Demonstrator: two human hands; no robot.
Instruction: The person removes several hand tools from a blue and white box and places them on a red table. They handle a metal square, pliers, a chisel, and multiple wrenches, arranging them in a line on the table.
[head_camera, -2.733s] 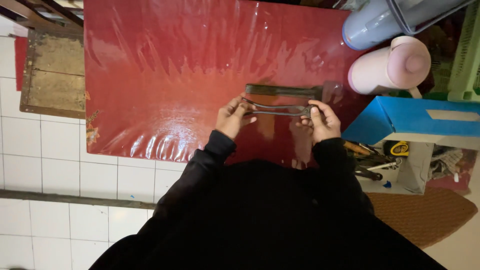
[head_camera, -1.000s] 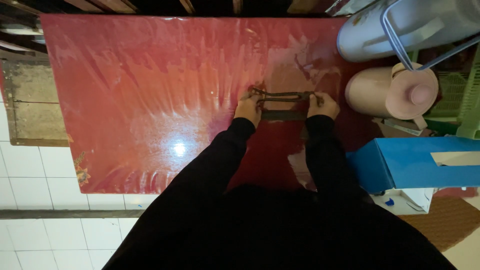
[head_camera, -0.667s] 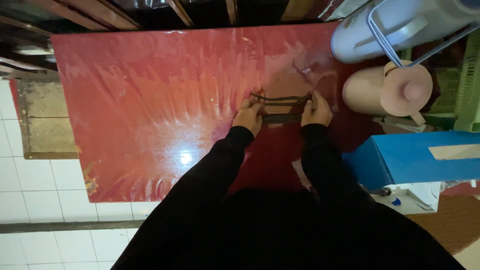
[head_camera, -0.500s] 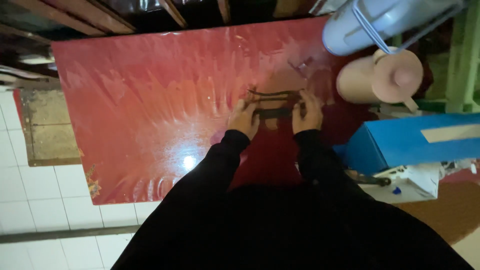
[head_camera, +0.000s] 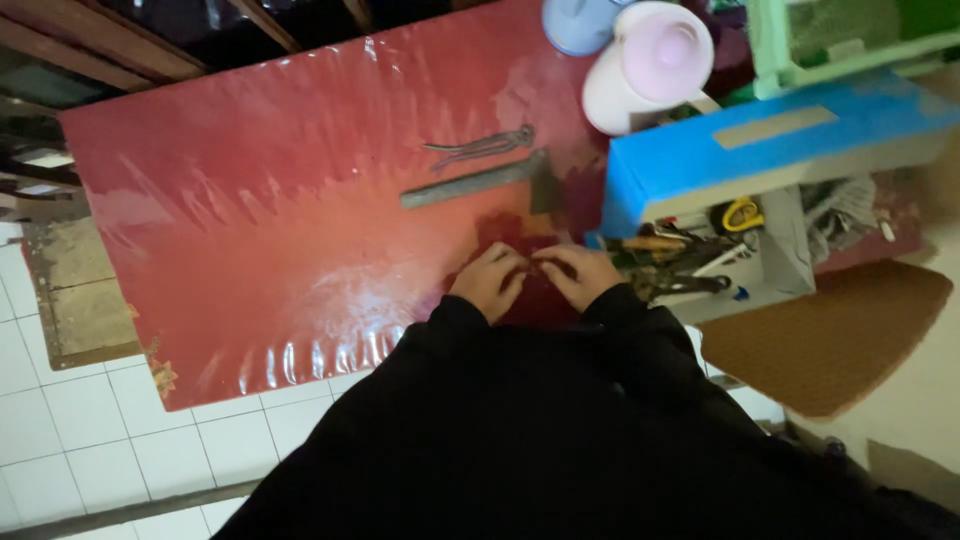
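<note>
Pincers (head_camera: 480, 147) lie beyond both hands (head_camera: 535, 277); toolbox (head_camera: 760, 150) holds tools.

Black long-sleeved top, 2 loose dark sleeves down to the wrists.

A red worktop (head_camera: 250, 230) under glossy plastic sheeting catches the light — white floor tiles (head_camera: 90, 450) lie below it, a brown mat (head_camera: 830, 340) at right, dark wooden slats (head_camera: 110, 45) behind.

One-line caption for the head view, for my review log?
Both hands, left and right, meet on a red table; pincers and hammer lie beyond.
</note>
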